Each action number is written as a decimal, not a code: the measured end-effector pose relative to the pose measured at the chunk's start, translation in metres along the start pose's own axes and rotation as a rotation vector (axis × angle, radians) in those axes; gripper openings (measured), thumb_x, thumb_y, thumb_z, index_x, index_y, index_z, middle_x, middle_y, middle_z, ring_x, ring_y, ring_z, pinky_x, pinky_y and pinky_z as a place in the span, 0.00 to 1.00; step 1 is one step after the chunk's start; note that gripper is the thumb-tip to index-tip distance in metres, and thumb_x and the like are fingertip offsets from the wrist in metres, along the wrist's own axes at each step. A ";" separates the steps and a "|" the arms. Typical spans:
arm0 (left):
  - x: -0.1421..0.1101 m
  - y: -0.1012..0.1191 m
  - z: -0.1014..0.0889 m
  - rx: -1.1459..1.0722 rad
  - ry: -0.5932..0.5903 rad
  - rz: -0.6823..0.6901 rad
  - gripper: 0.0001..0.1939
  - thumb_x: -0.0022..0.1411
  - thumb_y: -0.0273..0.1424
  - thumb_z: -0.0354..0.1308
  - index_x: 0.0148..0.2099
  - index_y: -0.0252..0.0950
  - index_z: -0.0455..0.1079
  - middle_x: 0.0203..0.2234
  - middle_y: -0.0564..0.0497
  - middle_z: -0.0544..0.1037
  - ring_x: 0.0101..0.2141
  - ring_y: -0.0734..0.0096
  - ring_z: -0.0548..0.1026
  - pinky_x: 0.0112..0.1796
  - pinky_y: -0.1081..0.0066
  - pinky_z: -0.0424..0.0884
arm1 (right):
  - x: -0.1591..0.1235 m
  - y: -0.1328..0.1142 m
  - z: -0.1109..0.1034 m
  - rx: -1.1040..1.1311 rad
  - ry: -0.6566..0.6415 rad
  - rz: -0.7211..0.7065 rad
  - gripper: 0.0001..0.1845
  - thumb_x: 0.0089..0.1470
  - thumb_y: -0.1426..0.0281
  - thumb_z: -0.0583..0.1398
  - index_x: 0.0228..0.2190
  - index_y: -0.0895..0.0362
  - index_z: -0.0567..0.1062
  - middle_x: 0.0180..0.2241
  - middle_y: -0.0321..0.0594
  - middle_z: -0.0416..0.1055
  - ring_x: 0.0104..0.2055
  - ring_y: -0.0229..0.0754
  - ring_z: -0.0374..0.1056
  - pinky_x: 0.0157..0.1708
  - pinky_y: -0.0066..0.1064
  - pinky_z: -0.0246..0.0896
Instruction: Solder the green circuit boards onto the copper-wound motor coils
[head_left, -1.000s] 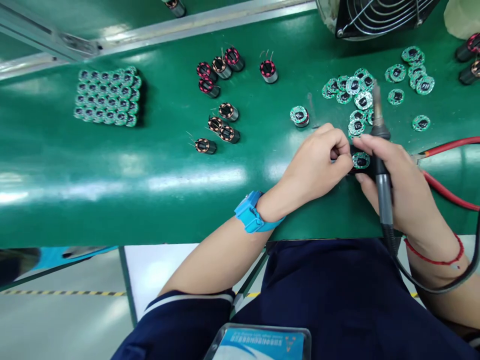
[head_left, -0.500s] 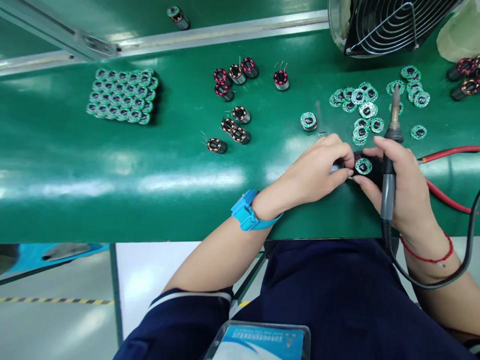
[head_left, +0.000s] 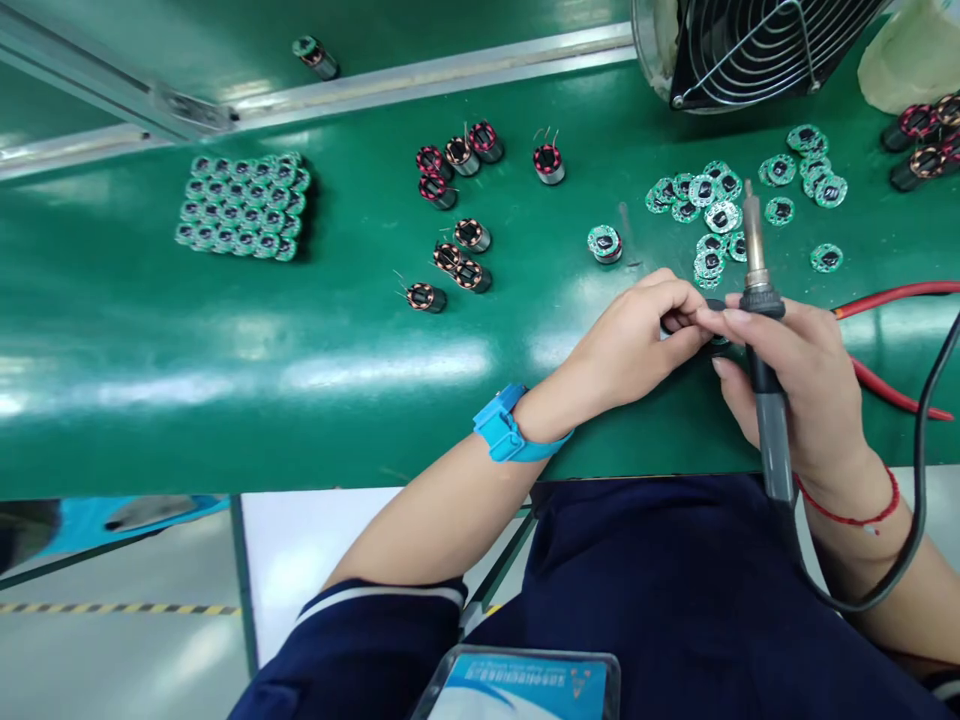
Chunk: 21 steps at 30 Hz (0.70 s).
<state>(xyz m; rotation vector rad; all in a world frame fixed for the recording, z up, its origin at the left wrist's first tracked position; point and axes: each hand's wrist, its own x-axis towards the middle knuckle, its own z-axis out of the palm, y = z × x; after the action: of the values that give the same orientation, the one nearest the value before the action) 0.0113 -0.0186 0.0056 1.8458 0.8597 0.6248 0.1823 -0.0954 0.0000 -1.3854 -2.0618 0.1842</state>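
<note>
Ref. pt.: soldering iron (head_left: 768, 390). Part (head_left: 718, 338) immed. L of iron: mostly hidden by fingers; only dark edge & green sliver show, shape indeterminate. L hand (head_left: 649, 325), L of iron: inner fingers obscured, grip contact unconfirmed. R hand (head_left: 814, 385), on iron: some fingers hidden. Circuit board (head_left: 736, 246) beside iron shaft: partly covered. Red-handled tool (head_left: 892, 291), R of iron: working end hidden, upper handle cut off at frame edge. Fan (head_left: 750, 60), above iron: top cut off. Wound cores (head_left: 919, 122), upper R of iron: cut off. Badge (head_left: 517, 685), lower L of iron: bottom cut off, print illegible.
</note>
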 end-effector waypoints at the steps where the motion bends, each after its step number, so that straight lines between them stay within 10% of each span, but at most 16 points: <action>1: 0.000 0.000 0.000 0.002 -0.001 -0.003 0.05 0.60 0.21 0.56 0.32 0.33 0.67 0.27 0.54 0.67 0.28 0.80 0.64 0.32 0.75 0.66 | 0.000 0.000 0.000 -0.015 0.014 -0.015 0.31 0.56 0.72 0.59 0.58 0.42 0.59 0.47 0.35 0.75 0.54 0.48 0.68 0.45 0.44 0.65; 12: 0.000 0.003 0.001 0.012 0.060 -0.066 0.08 0.57 0.18 0.53 0.28 0.34 0.65 0.26 0.55 0.66 0.27 0.80 0.64 0.30 0.74 0.66 | 0.000 -0.005 -0.002 0.033 0.103 0.078 0.27 0.55 0.75 0.59 0.55 0.47 0.66 0.40 0.35 0.78 0.43 0.45 0.73 0.46 0.43 0.66; 21: 0.000 0.002 0.004 0.051 0.097 -0.054 0.09 0.55 0.17 0.51 0.27 0.34 0.63 0.24 0.54 0.66 0.30 0.78 0.66 0.30 0.73 0.64 | 0.000 0.002 0.002 0.242 0.574 0.119 0.19 0.56 0.63 0.60 0.49 0.53 0.75 0.35 0.41 0.75 0.31 0.41 0.75 0.27 0.33 0.69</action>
<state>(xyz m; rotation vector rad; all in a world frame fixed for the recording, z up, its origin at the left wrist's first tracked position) 0.0146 -0.0211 0.0056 1.8443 0.9944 0.6684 0.1834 -0.0942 -0.0024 -1.2332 -1.4377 0.0700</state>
